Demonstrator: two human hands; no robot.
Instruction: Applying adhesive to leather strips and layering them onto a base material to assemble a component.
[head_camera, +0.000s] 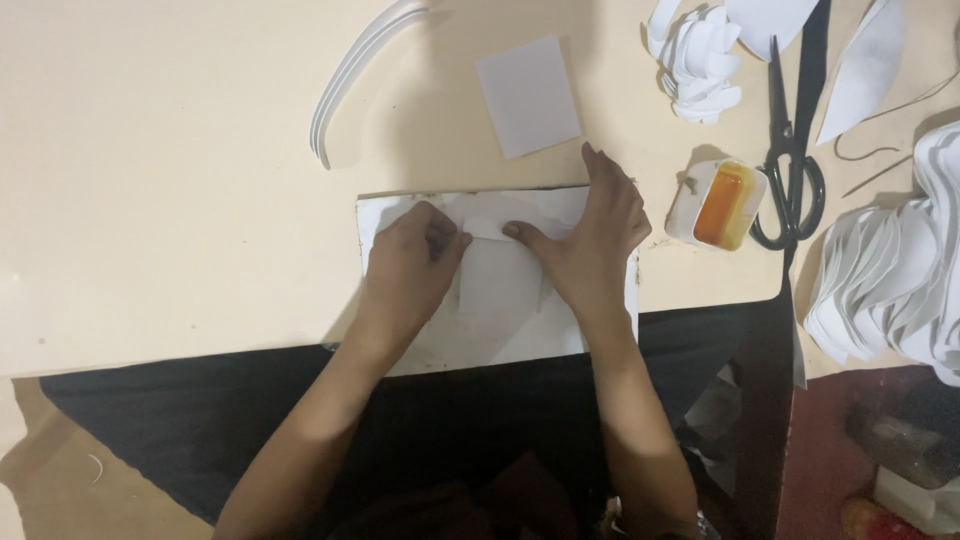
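A black cloth (200, 420) lies nearest, under both forearms. Beyond it, a white board (500, 340) sits on the tabletop (150, 200). On the board the left hand (412, 262), loosely curled, and the right hand (590, 240), flat and spread, press a white paper piece (498, 285). A glue tub (722, 205), scissors (790, 170), a paper card (528, 96) and paper stacks (890, 290) lie around.

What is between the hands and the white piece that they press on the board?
Nothing visible. The left hand and the right hand both rest directly on the small white piece, which lies on the stained white board. The glue cup and the scissors lie off to the right.
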